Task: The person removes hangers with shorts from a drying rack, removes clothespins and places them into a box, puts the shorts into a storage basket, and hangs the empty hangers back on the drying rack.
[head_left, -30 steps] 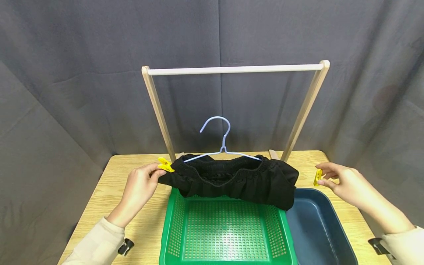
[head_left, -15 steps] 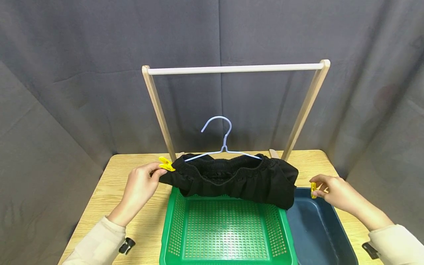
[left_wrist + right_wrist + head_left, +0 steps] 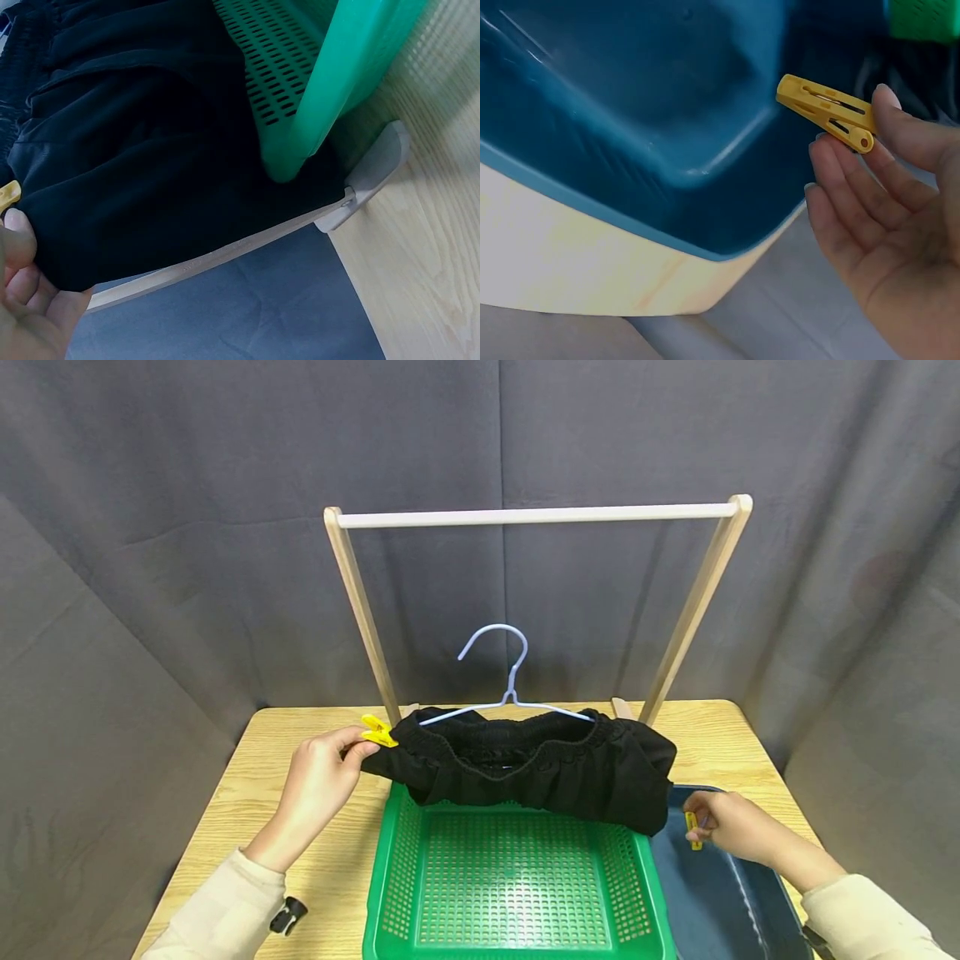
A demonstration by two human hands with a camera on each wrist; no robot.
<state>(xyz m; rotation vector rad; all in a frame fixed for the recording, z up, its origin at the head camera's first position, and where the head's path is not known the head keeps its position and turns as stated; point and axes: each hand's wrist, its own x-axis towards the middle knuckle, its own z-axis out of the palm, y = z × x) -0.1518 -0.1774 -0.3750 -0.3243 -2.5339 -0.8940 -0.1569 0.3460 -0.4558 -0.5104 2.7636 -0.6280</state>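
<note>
A black garment with a gathered elastic waistband [image 3: 570, 785] lies spread across the back of the green basket, with a lilac hanger [image 3: 513, 681] set inside its waist opening. My left hand [image 3: 318, 789] pinches the garment's left corner between thumb and fingers. Just above that thumb, a yellow clothespin [image 3: 381, 733] sits at the left end of the waistband. Over the blue tub, my right hand [image 3: 738, 831] holds another yellow clothespin [image 3: 825, 109], its handle end between thumb and fingers. The garment's lower part is bunched up and partly hidden.
The green perforated basket [image 3: 378, 877] stands front centre. Beside it on the right is the dark blue tub [image 3: 776, 893]. A wooden rack with a white rail [image 3: 536, 516] rises behind them on the wooden table [image 3: 247, 793], against a grey curtain.
My right hand has moved left and down with its clothespin, from beyond the blue tub's back corner to over the tub. The left hand, garment and hanger have hardly moved.
</note>
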